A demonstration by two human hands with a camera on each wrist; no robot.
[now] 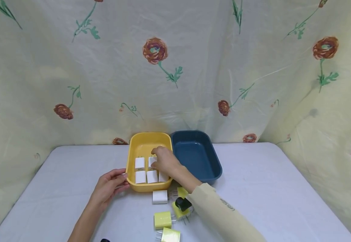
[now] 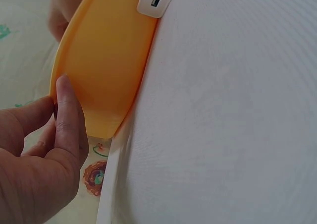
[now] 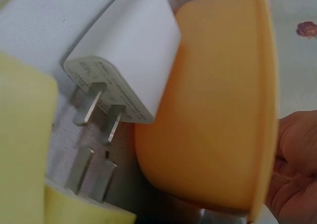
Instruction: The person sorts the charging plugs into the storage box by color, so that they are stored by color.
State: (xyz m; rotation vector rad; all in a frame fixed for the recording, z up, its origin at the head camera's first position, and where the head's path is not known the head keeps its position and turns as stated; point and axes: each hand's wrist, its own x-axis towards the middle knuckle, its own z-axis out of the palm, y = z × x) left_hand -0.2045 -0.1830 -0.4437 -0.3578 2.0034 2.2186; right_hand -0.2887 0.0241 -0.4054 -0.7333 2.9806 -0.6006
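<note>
Charger pinched between the fingers of the right hand is probably light, stiff, slick, best held by its flat sides; left hand pinches yellow tray rim.

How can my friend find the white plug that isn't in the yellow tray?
On the white table, find the yellow tray beside the dark blue tray. Just in front of the yellow one lies a white plug. Unlike the yellow plugs near it, it's white, and unlike the other white plugs, it's outside the tray.

White chargers in yellow tray
</note>
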